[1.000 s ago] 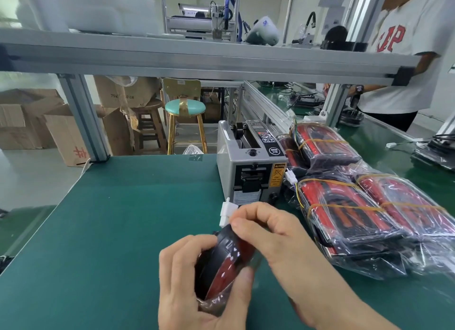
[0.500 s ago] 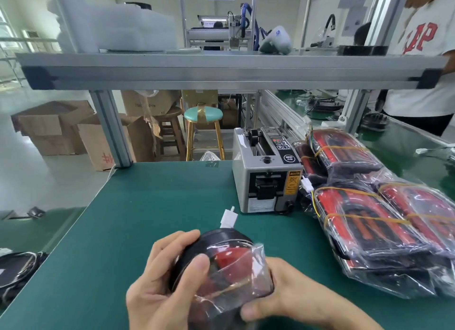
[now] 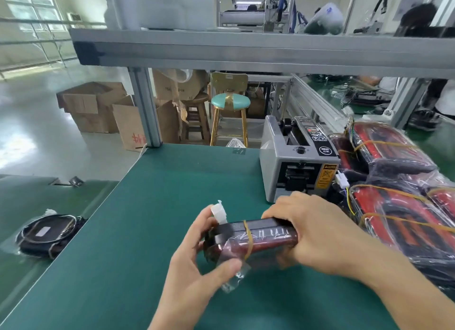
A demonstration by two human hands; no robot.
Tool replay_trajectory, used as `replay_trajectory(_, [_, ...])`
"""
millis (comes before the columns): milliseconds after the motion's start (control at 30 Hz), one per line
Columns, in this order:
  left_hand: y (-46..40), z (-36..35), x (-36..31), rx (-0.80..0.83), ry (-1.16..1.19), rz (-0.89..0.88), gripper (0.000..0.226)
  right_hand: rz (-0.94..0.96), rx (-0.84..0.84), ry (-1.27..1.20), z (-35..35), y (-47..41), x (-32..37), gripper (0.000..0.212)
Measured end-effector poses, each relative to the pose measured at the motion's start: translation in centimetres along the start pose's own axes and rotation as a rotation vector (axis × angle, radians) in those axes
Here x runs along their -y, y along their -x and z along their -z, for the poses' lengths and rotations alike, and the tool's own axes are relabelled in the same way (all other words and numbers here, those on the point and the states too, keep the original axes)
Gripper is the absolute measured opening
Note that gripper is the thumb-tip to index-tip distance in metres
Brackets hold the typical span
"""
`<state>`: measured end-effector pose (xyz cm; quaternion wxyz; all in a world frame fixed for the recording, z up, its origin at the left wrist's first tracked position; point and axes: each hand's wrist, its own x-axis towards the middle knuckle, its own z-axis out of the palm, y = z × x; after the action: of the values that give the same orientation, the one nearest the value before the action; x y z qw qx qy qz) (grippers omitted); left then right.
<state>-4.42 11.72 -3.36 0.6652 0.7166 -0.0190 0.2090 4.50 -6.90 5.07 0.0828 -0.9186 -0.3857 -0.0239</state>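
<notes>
A person's two hands hold one black-and-red pack (image 3: 261,238) just above the near middle of a green table (image 3: 147,219). The pack lies sideways in a clear bag. The left hand (image 3: 194,268) pinches its left end, thumb on the loose bag tail (image 3: 234,278), while the right hand (image 3: 320,236) is wrapped over its right end, so both hands are clamped on the pack. One yellow band (image 3: 248,243) already circles the pack, and one white plug (image 3: 219,212) sticks up from the left end. The work looks partly done: the pack is bagged and banded, but the bag tail is not yet folded down or sealed, and the pack is not yet with the others. Just beyond the hands stands one grey tape machine (image 3: 295,162), probably for the sealing. To the right lies a pile (image 3: 394,206) of bagged, banded packs; at least four show, and more may be hidden beneath. On a lower surface to the far left lies one round bagged item (image 3: 46,233), well apart from the rest.
</notes>
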Motion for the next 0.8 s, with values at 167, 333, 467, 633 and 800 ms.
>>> replay_trajectory(167, [0.9,-2.6,0.3,-0.334,-0.368,-0.255,0.047,-0.09,0.026,-0.084,-1.6,0.6,-0.2,0.053])
replay_trajectory(333, [0.5,-2.9,0.3,-0.418,-0.433,-0.319,0.009,-0.116,0.009,-0.13,-2.4,0.9,-0.2,0.056])
replay_trajectory(467, [0.6,-3.2,-0.6,-0.3,-0.397,-0.365,0.01,-0.17,-0.04,-0.077,-3.3,0.8,0.3,0.058])
replay_trajectory(633, [1.4,-3.5,-1.2,-0.19,-0.426,-0.477,0.006,-0.144,-0.014,-0.151,-3.3,0.6,-0.3,0.053])
replay_trajectory(800, [-0.6,-0.9,-0.8,-0.301,-0.546,-0.209,0.011,-0.137,0.01,-0.139,-3.1,0.6,-0.3,0.059])
